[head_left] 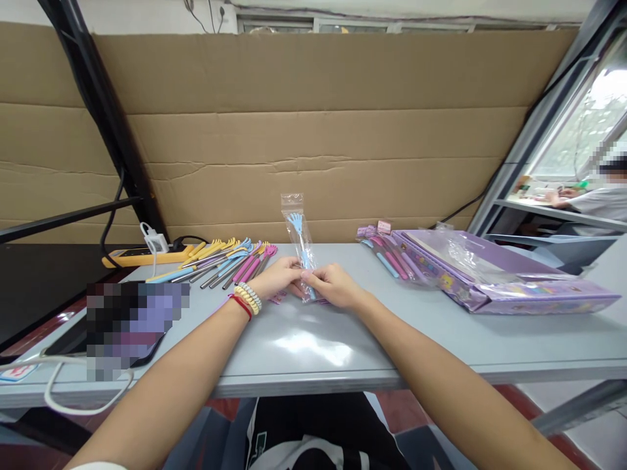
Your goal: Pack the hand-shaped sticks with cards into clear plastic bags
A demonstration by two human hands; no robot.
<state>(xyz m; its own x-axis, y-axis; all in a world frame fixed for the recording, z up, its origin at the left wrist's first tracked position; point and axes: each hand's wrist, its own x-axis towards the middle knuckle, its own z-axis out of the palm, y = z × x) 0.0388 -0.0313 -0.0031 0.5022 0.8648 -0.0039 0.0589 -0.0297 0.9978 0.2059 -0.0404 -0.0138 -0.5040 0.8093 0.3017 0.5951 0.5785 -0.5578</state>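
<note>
A clear plastic bag (292,203) with a light blue hand-shaped stick (296,222) inside stands nearly upright at the middle of the table. My left hand (283,277) grips its lower part from the left, fingers closed. From the right, my right hand (334,284) pinches the bag between thumb and fingers. To the left lies a fanned pile of similar sticks (220,261) in yellow, blue, purple and pink with metal shafts. Bagged sticks (392,258) in blue, pink and purple rest to the right. Something pink lies partly hidden beneath my hands.
A purple package (490,267) with clear plastic on top lies on the grey table (441,339) at right. At left are a tablet-like device (147,349), a white cable and a yellow power strip (125,259). Cardboard (313,137) stands behind. A person (600,196) sits far right.
</note>
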